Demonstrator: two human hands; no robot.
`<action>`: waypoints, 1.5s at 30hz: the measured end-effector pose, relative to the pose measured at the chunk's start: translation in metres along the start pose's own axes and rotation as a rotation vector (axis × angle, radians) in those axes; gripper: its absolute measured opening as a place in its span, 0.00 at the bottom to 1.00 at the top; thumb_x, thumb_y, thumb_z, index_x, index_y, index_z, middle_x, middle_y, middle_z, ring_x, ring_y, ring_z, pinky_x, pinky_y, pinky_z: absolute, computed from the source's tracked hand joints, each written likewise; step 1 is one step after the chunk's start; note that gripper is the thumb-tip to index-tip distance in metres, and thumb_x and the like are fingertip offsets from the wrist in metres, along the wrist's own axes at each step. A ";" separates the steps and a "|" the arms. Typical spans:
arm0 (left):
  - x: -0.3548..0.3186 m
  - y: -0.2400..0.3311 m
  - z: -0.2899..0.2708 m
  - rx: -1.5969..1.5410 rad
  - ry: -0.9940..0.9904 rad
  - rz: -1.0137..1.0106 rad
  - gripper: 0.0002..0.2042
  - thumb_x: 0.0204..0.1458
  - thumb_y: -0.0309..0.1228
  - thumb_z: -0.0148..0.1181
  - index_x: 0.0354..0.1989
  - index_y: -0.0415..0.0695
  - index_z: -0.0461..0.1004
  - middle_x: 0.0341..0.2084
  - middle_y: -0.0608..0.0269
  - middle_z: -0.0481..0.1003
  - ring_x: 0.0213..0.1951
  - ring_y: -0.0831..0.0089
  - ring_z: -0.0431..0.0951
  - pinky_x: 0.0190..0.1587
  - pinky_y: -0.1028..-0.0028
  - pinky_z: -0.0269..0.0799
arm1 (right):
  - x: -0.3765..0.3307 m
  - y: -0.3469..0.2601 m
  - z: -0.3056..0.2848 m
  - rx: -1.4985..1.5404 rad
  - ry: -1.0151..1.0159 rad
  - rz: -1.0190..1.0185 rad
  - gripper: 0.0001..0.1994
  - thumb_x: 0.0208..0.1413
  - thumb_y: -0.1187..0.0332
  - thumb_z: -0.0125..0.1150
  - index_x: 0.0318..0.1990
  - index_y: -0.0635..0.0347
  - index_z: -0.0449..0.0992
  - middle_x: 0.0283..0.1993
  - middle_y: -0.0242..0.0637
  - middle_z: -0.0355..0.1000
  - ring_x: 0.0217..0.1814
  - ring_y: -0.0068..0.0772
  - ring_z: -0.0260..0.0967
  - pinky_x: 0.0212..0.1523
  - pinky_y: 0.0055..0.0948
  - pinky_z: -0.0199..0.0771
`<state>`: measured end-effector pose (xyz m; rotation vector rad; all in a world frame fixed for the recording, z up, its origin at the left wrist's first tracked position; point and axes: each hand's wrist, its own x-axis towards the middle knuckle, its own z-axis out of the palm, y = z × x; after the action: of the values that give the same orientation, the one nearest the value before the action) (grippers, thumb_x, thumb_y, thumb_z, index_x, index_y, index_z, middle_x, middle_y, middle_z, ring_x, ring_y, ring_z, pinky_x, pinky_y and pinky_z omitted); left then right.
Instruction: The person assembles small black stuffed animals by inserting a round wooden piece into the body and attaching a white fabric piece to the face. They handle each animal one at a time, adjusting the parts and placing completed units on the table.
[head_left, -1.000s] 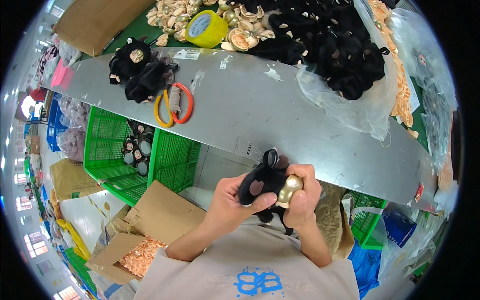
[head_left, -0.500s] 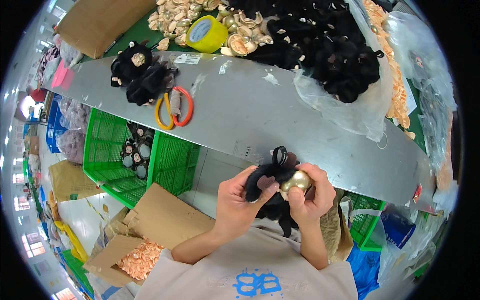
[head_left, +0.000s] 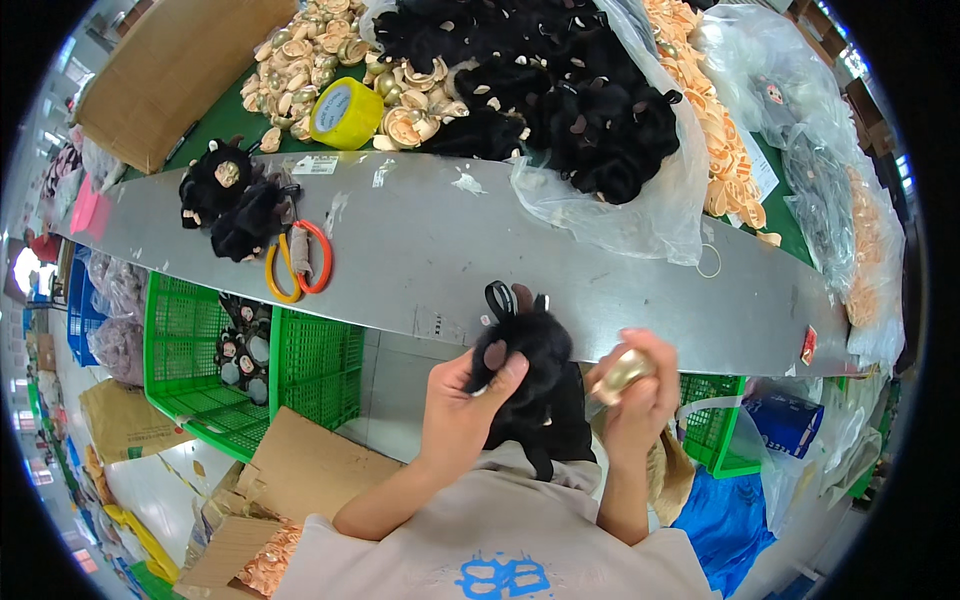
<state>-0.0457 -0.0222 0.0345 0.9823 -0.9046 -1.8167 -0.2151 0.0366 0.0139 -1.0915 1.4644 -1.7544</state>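
Note:
A black plush toy (head_left: 538, 352) with brown ears and a black loop on top is held in front of me at the table's near edge. My left hand (head_left: 462, 400) grips it by its left side, thumb on the brown ear. Apart from the toy, a little to the right, my right hand (head_left: 640, 412) pinches a shiny gold face shell (head_left: 626, 377) between thumb and fingers. The hand is slightly blurred. On the toy, the side facing away from me is hidden.
The grey metal table (head_left: 400, 235) bears scissors (head_left: 300, 258), two black plush toys (head_left: 238, 205) and yellow tape (head_left: 346, 113). Gold and peach shells (head_left: 290, 75) and a bag of black plush pieces (head_left: 600, 125) lie behind. Green crates (head_left: 315, 365) and a cardboard box (head_left: 305, 465) stand below.
My right hand has drawn the gold shell away from the plush toy to the right. My left hand still holds the toy. The whole view has shifted, with table things appearing further left.

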 end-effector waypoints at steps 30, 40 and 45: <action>-0.029 0.015 -0.011 -0.128 -0.042 -0.139 0.05 0.59 0.25 0.64 0.40 0.38 0.80 0.30 0.69 0.80 0.33 0.85 0.76 0.36 0.82 0.71 | -0.010 -0.036 0.038 0.115 -0.274 0.206 0.14 0.62 0.66 0.62 0.47 0.70 0.72 0.34 0.37 0.73 0.31 0.19 0.69 0.33 0.19 0.71; -0.030 0.013 -0.021 -0.008 0.060 -0.081 0.05 0.61 0.27 0.62 0.39 0.37 0.80 0.28 0.73 0.78 0.31 0.87 0.73 0.33 0.83 0.69 | -0.003 -0.026 0.037 0.134 -0.461 0.131 0.13 0.63 0.65 0.59 0.44 0.68 0.72 0.40 0.43 0.70 0.40 0.31 0.67 0.41 0.26 0.69; -0.030 0.010 -0.019 0.130 0.089 0.017 0.05 0.61 0.27 0.61 0.39 0.37 0.79 0.27 0.74 0.76 0.30 0.88 0.70 0.31 0.84 0.66 | 0.002 -0.020 0.043 -0.010 -0.452 -0.002 0.12 0.60 0.68 0.62 0.45 0.66 0.72 0.40 0.42 0.72 0.40 0.33 0.68 0.40 0.27 0.71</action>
<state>-0.0160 -0.0018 0.0433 1.1244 -0.9824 -1.7035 -0.1771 0.0183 0.0362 -1.3850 1.1899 -1.3812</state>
